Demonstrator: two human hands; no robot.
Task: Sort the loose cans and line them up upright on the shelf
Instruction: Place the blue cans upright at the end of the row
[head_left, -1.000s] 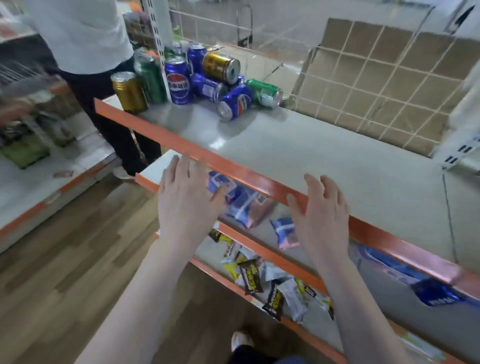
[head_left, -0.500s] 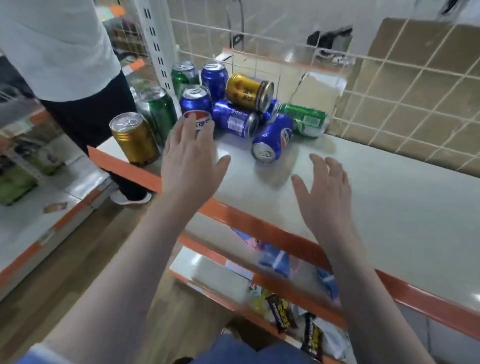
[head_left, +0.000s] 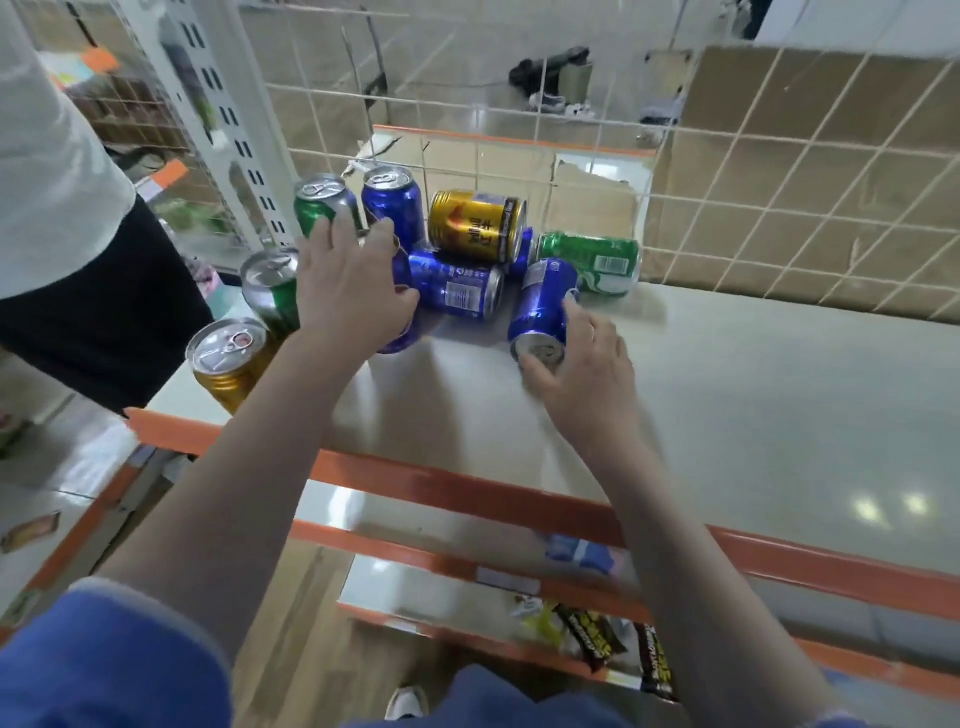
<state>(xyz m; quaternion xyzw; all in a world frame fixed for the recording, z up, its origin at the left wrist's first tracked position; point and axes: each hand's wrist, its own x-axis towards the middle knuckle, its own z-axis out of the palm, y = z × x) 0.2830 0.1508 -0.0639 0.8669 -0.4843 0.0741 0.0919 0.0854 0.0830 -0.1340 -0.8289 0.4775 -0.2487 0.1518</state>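
Note:
Several drink cans crowd the back left of the grey shelf. A gold can, two green cans and a blue can stand upright. Lying on their sides are a gold can on top of the pile, a blue can and a green can. My left hand wraps over an upright blue can, mostly hiding it. My right hand grips the near end of a lying blue can.
A person in a white top stands close to the shelf's left end. A wire grid backed by cardboard closes the rear. An orange rail edges the front. Lower shelves hold snack packets.
Both hands have moved forward from the shelf's front edge to the cans. The left hand now covers an upright blue can and the right hand has taken hold of a lying one.

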